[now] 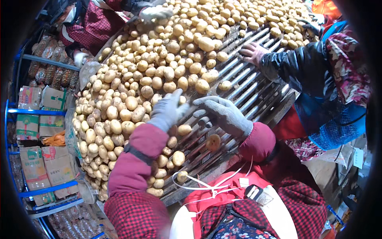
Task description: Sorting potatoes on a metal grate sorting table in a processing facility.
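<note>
My left hand (167, 110), in a grey knit glove, is over the near edge of a large heap of potatoes (131, 103). Its fingers are apart, and I see nothing held in it. My right hand (222, 115), gloved alike, hovers above the slatted metal rack (243, 86) with fingers bent towards the left hand. What may lie under its curled fingers is hidden. One potato (213, 142) is on the bars just below my right wrist. Another potato (184, 129) sits between my forearms, and a further one (182, 177) is near the rack's front edge.
A co-worker's hand (253, 53) rests on the bars at right. Across the heap, another person's gloved hand (156, 13) touches potatoes. Blue metal shelving (41, 112) at left holds cardboard boxes (32, 162) and net bags of produce (52, 71). White apron strings (213, 188) hang before me.
</note>
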Demonstrator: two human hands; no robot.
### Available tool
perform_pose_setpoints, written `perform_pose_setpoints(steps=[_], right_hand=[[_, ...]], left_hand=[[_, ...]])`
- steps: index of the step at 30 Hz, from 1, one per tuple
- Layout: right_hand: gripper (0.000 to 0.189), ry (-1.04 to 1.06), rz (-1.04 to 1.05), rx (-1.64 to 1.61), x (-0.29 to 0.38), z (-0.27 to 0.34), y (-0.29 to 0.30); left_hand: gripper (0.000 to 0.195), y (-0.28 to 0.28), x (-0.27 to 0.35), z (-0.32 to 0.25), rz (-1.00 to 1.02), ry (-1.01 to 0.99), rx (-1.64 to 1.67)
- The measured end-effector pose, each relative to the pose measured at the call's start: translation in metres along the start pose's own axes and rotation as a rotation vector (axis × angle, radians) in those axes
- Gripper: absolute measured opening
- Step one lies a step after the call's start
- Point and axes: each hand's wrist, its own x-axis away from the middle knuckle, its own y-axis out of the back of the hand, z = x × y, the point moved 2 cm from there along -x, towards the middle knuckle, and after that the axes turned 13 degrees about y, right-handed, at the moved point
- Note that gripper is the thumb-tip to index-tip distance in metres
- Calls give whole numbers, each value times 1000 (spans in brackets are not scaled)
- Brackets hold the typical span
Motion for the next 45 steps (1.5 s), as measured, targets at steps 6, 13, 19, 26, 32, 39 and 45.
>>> perform_pose_setpoints(steps=[6, 13, 19, 26, 32, 39, 45], right_hand=[[33, 156, 38, 230, -15, -10, 20], [45, -45, -99, -238, -6, 0, 15], [50, -29, -327, -266, 10, 38, 7], [67, 107, -83, -222, 4, 77, 28], [54, 134, -212, -341, -5, 64, 59], [44, 133, -174, -511, 5, 85, 42], [49, 203, -68, -436, 5, 88, 26]], left_hand=[[22, -23, -30, -37, -21, -9, -156], [48, 33, 4, -63, 95, -154, 459], [82, 62, -87, -58, -213, -203, 111], [65, -9, -148, -54, -60, 195, -254], [68, 2, -30, -52, -75, -144, -151], [45, 49, 2, -67, 153, -208, -113], [43, 7, -98, -84, 13, -246, -322]])
